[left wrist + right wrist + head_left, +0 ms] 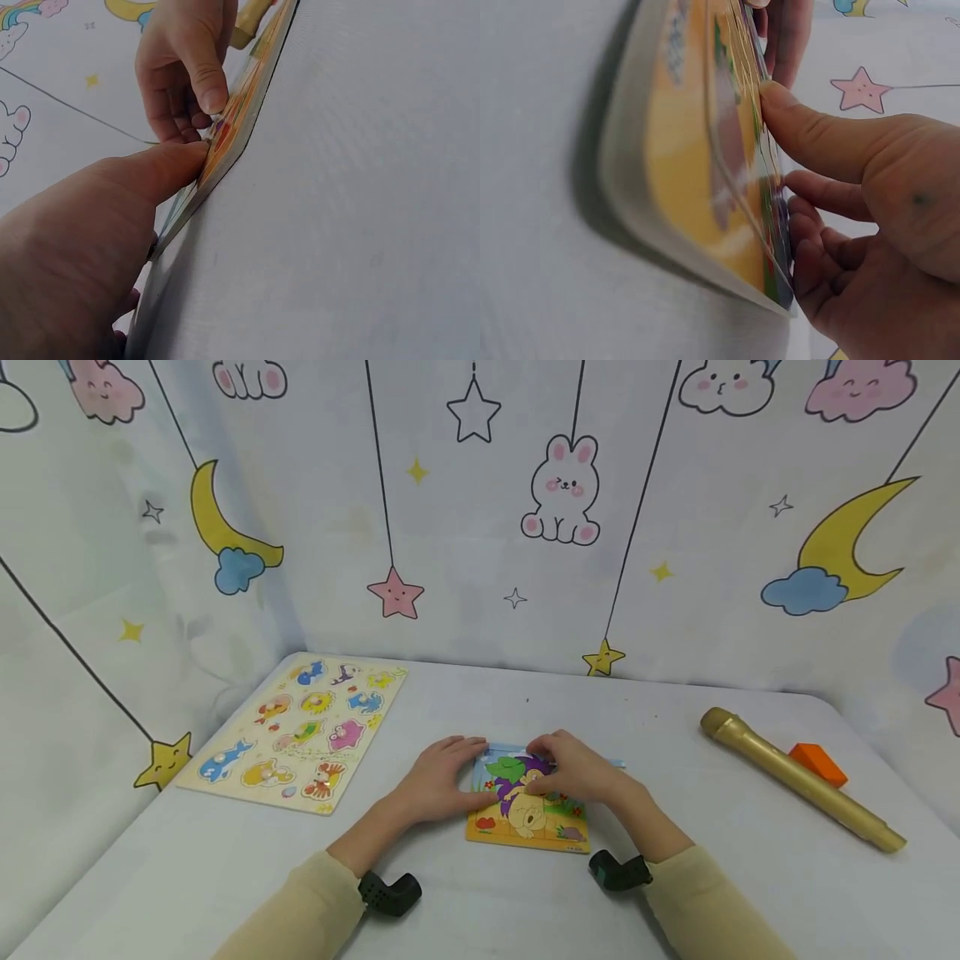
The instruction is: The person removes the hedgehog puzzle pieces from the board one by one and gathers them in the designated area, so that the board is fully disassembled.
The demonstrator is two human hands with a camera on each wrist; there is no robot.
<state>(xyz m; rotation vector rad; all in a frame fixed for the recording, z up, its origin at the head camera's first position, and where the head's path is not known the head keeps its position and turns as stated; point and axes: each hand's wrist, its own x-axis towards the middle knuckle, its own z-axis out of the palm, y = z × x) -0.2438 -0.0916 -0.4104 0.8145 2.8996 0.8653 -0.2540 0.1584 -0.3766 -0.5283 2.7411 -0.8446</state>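
Note:
A small picture puzzle [528, 827] with a cartoon animal, purple shapes and an orange lower band lies on the white table. My left hand [438, 781] steadies its left side, the thumb on the picture and the index fingertip at the far left corner. Over the upper right part, my right hand [581, 768] has its thumb and curled fingers at a puzzle piece [538, 768], which they partly cover. Fine seams between pieces show near the right thumb [780, 96] in the right wrist view. A pale blue strip [617, 763] pokes out beyond the right hand.
To the left lies a pale board [262, 743] with several colourful sea-animal pieces. A gold microphone-shaped stick [802, 781] lies at the right, an orange block [819, 764] beside it. Behind the white table [480, 910] hangs a cartoon-printed cloth [465, 518].

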